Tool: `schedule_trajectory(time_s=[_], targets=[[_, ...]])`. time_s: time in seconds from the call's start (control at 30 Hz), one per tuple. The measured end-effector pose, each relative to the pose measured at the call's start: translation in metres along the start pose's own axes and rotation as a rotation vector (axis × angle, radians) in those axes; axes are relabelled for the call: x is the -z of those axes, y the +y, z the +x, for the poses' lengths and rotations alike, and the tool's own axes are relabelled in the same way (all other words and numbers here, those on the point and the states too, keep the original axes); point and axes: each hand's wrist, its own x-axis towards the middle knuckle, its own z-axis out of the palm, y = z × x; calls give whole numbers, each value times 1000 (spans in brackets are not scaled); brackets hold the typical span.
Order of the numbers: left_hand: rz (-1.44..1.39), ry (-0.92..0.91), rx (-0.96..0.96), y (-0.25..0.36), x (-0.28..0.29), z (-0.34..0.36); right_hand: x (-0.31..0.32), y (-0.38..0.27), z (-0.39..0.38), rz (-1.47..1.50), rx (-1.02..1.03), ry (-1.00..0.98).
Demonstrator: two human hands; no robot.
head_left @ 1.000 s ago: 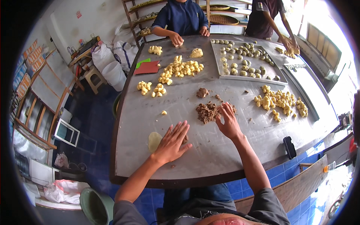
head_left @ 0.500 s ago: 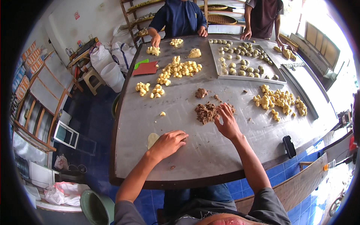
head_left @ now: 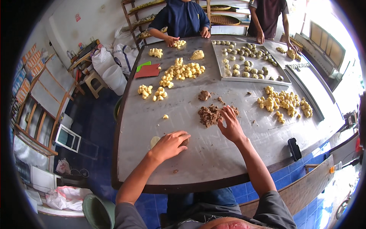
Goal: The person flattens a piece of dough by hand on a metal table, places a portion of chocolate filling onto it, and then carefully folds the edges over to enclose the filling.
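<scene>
On the near part of the metal table, my left hand (head_left: 169,145) curls over a small lump of brown filling (head_left: 186,142), which peeks out beside its fingertips. A pale flattened dough round (head_left: 154,141) lies just beyond that wrist, partly covered by it. My right hand (head_left: 231,128) reaches over the right side of the crumbly brown filling pile (head_left: 209,116), its fingers touching the pile and its thumb apart from them. A smaller clump of the filling (head_left: 204,95) rests behind the pile. One small yellow dough piece (head_left: 165,116) sits alone to the left.
Yellow dough pieces are heaped at centre-left (head_left: 181,72) and right (head_left: 288,102). A metal tray (head_left: 253,79) holds many greenish balls. Red card (head_left: 148,71) lies far left, a black object (head_left: 294,149) at the right edge. Two people work across the table (head_left: 129,145).
The co-worker at the far left has moved a hand rightward from one dough heap to another. My left hand has shifted slightly, covering more of the dough round; my right hand is nearly still.
</scene>
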Motion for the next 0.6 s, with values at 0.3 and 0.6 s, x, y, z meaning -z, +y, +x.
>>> schedule_trajectory(time_s=[0.3, 0.6], targets=[[-52, -115, 73, 0, 10, 12, 2, -1, -1, 4, 20, 12], [-5, -59, 76, 0, 9, 10, 2, -1, -1, -2, 33, 28]])
